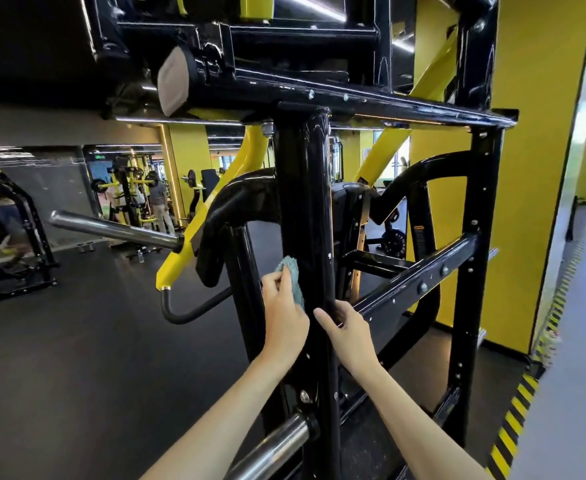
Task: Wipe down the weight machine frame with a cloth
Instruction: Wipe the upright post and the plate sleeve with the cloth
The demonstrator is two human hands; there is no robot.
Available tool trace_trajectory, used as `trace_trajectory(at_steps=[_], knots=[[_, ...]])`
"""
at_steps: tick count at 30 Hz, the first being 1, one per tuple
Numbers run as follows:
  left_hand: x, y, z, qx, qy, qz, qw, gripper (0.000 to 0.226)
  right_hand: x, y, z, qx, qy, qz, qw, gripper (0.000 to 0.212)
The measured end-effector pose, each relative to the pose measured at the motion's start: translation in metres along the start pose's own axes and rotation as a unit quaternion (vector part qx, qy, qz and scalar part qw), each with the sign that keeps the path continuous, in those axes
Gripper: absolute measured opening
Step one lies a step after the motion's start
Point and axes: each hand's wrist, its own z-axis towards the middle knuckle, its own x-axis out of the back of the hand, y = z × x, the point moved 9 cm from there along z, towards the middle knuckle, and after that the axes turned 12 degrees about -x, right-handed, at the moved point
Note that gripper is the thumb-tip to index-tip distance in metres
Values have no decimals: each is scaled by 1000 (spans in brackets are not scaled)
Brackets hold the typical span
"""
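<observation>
Two hands on the centre post (303,202) of the frame (484,237), mid-picture; left hand (284,317) pinches a small blue-grey cloth (292,276), nubby, bunched, pressed to the post's left face; right hand (348,329) just lower right clasps the post, thumb across its front; frame is glossy black tube, bolted, reflections streaking the paint, yellow arms (177,261) behind; chrome bar (111,230) sticks out at left, second chrome bar (270,448) at bottom centre.

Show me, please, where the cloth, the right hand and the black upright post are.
cloth (296,282): head view, blue fabric beside the fingers.
right hand (348,332): head view, back of the hand.
upright post (302,202): head view, glossy front face.
</observation>
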Motion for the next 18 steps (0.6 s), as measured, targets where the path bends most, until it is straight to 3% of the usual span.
trace_trajectory(at_steps=[13,18], knots=[[62,83,159,-110,153,59,980,58,0,-1,3,-20,-36,-3,999,46],[52,98,135,-287,161,140,934,55,-1,1,2,-22,-32,4,999,51]])
